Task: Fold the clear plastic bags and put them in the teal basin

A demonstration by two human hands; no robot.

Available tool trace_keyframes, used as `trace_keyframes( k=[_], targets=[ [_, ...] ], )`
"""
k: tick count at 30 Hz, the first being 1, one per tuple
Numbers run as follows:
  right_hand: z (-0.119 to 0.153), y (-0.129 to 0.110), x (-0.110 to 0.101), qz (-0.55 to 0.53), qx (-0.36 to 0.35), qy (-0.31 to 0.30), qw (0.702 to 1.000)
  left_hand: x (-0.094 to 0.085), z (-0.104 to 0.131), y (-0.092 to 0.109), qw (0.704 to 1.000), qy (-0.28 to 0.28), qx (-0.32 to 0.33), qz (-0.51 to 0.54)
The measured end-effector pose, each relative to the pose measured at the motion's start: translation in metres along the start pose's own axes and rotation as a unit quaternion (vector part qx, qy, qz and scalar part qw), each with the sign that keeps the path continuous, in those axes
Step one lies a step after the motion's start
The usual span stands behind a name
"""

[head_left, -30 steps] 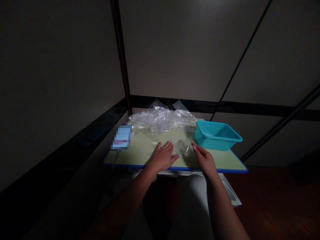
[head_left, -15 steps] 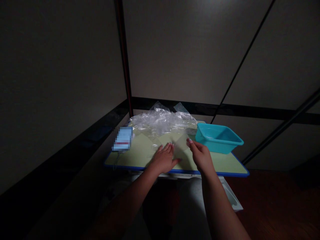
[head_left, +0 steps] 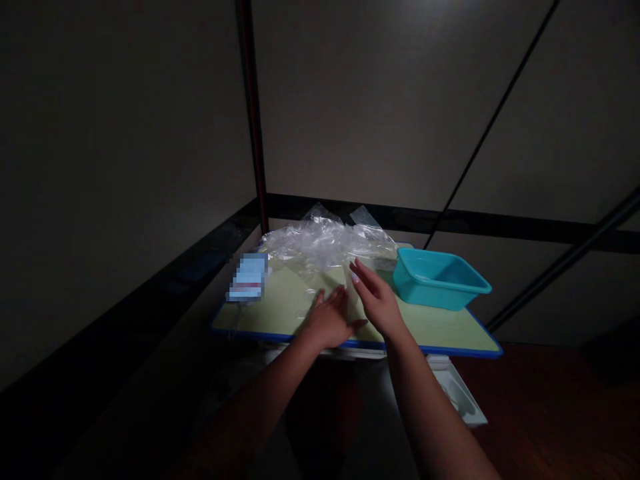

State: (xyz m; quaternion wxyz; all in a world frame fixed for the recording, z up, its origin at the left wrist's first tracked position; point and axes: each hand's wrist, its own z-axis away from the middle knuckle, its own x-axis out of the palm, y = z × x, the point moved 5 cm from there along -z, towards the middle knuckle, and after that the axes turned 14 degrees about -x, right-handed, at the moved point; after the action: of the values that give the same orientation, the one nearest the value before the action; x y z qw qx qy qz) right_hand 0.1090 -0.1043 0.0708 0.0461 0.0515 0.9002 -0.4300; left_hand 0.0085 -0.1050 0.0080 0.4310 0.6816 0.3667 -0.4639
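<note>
My left hand (head_left: 331,321) lies flat with spread fingers on the pale green tabletop (head_left: 280,313), near its front edge. Just right of it, my right hand (head_left: 376,299) is raised with its fingers extended, beside a thin clear plastic piece (head_left: 351,293) that is hard to make out. Whether the right fingers touch this piece cannot be seen clearly. Behind both hands a heap of crumpled clear plastic bags (head_left: 325,240) spreads along the back of the table.
A turquoise basket (head_left: 440,293) stands at the table's right side. On the left lies a blurred light-blue object (head_left: 249,277). Walls close in behind and to the left. Below the table's right front is a white tray (head_left: 463,393).
My right hand has moved left, closer to my left hand, and its pinched fingers have stretched out. The clear piece has shifted left with it. My left hand has stayed nearly in place.
</note>
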Motion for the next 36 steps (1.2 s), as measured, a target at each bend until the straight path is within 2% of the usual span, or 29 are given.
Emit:
trace_keyframes(
  k=[2,4,8,13,19,23,31,36],
  targets=[
    [0.003,0.007,0.004,-0.053,-0.02,-0.019,0.998,0.001,0.0,0.0,1.0,0.001,0.0,0.005],
    [0.009,0.021,0.002,-0.055,-0.013,-0.01,0.998,0.003,0.0,-0.001,1.0,0.001,-0.001,0.006],
    [0.025,0.052,0.002,-0.086,0.048,0.012,0.995,0.008,-0.001,-0.004,1.0,-0.003,-0.003,-0.007],
    [0.032,0.074,0.002,-0.152,0.112,0.083,0.979,0.009,-0.002,-0.004,1.0,-0.006,-0.006,-0.014],
    [0.03,0.095,0.001,-0.131,0.156,0.082,0.976,0.01,-0.001,-0.004,1.0,-0.002,-0.003,-0.028],
    [0.03,0.104,-0.002,-0.126,0.165,0.117,0.971,0.009,-0.001,-0.003,1.0,0.007,0.0,-0.025],
    [0.033,0.108,-0.004,-0.222,0.161,0.14,0.951,-0.007,0.003,-0.007,0.996,0.073,0.014,0.043],
    [0.033,0.114,-0.005,-0.234,0.142,0.143,0.951,-0.009,0.003,-0.007,0.994,0.063,0.049,0.078]
  ],
)
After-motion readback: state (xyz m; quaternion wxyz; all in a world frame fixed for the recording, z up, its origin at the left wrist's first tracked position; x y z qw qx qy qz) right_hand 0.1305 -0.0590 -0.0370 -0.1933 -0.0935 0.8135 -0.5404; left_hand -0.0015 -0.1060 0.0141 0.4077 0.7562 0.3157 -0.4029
